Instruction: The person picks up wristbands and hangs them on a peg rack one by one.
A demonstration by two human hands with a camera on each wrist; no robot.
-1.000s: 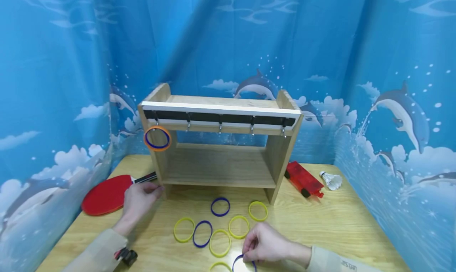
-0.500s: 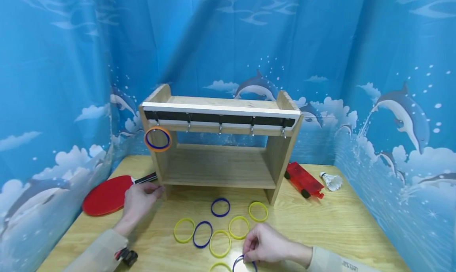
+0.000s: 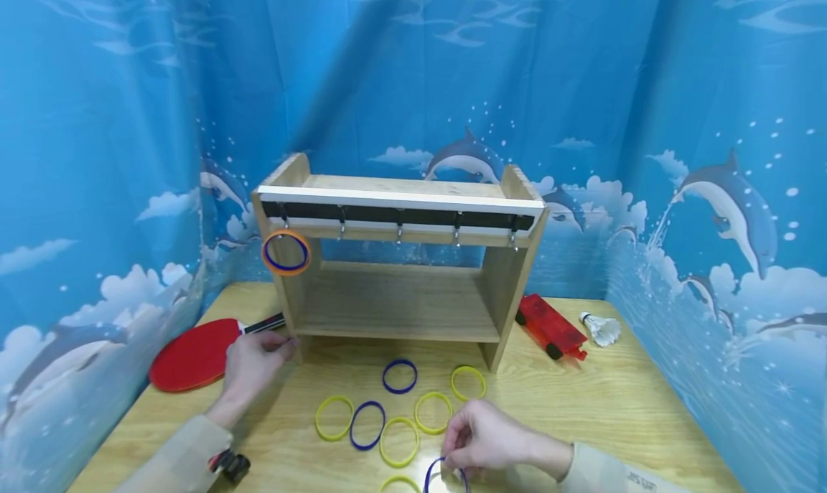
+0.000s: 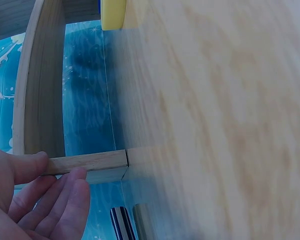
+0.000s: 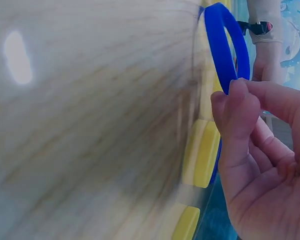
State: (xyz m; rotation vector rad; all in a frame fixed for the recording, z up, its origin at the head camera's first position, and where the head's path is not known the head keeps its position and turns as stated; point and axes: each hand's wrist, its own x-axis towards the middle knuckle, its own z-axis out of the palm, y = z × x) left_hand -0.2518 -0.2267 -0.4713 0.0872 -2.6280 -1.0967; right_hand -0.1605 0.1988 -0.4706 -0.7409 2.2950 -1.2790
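Note:
With thumb and fingertips, my right hand (image 3: 484, 439) pinches a dark blue ring (image 3: 446, 471) close to the front of the table. In the right wrist view that ring (image 5: 222, 42) stands tilted on edge, raised off the tabletop at least in part. My left hand (image 3: 252, 367) grips the lower left leg of a small wooden shelf (image 3: 400, 299); the left wrist view has the thumb on one side of the leg (image 4: 87, 162) and the fingers on the other. An orange ring (image 3: 267, 263) and a blue ring (image 3: 288, 266) hang together from the leftmost hook (image 3: 285, 219).
Several yellow rings (image 3: 399, 464) and two more blue rings (image 3: 367, 446) lie before the shelf. Further hooks line its black strip (image 3: 368, 215). A red table tennis paddle (image 3: 194, 357) lies left; a red toy car (image 3: 552, 324) and a shuttlecock (image 3: 602, 329) are right.
My right hand has shifted slightly right and lifted the pinched blue ring a little. The left hand keeps its grip on the shelf leg.

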